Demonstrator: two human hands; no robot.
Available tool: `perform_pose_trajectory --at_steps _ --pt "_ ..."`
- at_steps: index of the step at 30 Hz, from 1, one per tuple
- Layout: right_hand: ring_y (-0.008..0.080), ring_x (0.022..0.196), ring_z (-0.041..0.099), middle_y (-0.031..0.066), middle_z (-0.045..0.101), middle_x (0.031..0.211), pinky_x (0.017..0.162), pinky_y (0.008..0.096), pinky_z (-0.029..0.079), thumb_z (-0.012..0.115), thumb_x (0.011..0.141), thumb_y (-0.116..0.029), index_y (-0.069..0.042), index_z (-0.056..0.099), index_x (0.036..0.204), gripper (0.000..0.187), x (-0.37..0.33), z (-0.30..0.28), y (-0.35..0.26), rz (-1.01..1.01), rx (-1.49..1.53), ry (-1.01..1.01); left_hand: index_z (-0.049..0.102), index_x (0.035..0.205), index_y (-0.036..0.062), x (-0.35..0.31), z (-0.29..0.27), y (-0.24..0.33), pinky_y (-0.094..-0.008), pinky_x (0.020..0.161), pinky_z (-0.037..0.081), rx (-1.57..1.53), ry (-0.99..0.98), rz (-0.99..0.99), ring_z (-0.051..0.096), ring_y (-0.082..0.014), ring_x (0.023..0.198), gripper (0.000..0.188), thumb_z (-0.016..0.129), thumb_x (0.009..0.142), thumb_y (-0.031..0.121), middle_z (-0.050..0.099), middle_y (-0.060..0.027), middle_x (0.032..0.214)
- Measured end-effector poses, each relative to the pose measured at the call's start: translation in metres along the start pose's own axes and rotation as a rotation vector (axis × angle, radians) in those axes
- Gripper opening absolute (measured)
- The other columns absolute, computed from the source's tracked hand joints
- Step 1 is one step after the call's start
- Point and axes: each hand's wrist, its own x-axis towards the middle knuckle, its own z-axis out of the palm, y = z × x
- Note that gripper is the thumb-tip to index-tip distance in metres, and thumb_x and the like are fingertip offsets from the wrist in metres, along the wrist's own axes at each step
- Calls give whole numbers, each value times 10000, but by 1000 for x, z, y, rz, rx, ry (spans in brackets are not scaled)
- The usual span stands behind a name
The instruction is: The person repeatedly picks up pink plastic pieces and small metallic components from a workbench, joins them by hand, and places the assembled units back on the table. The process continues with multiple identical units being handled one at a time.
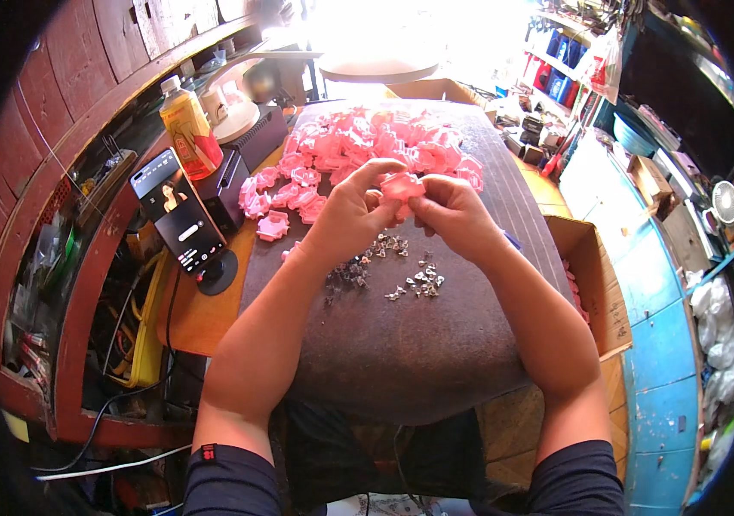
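I see the left hand (351, 206) and the right hand (457, 215) grasping together one pink piece (401, 187) above the dark tabletop (410, 357), where small silvery parts (427, 279) lie.

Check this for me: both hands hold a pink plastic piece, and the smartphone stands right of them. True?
Not quite: the head view shows the smartphone on their left. The left hand and right hand do hold a pink plastic piece.
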Motion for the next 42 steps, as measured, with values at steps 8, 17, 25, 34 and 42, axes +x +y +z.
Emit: perform_pose_trajectory --at_steps 8,17,25,34,42 --pt "45 582 508 -27 581 688 502 222 398 779 834 -240 -45 670 890 230 1 -2 -5 215 100 -76 529 1209 51 -2 -2 2 -287 744 556 480 29 277 678 -147 916 360 667 877 31 640 -89 1055" --pt "42 557 484 -35 578 673 487 215 366 772 851 -218 -68 664 856 185 0 1 -1 103 245 -51 533 1203 47 -3 -1 9 -263 708 538 378 46 178 658 -108 858 341 636 881 3 633 -75 1037" --pt "266 642 637 102 646 694 608 367 505 669 830 -130 -41 640 764 114 -6 -5 -17 -228 -630 -90 550 1242 38 5 -13 -3 -239 661 513 271 287 16 617 -92 780 381 651 876 4 614 -55 957" --pt "385 776 633 181 641 759 691 445 503 663 736 -73 -25 635 735 56 -11 4 -11 -102 -1168 -473 580 1238 12 3 -8 1 -231 657 502 349 255 -30 581 -81 766 383 682 868 26 590 -46 947" --pt "371 795 645 170 656 777 713 444 510 673 765 -110 -37 654 774 76 -10 4 -15 -54 -1224 -511 605 1213 -7 2 -5 4 -279 694 517 388 250 -65 609 -136 784 393 707 836 37 651 -98 957"
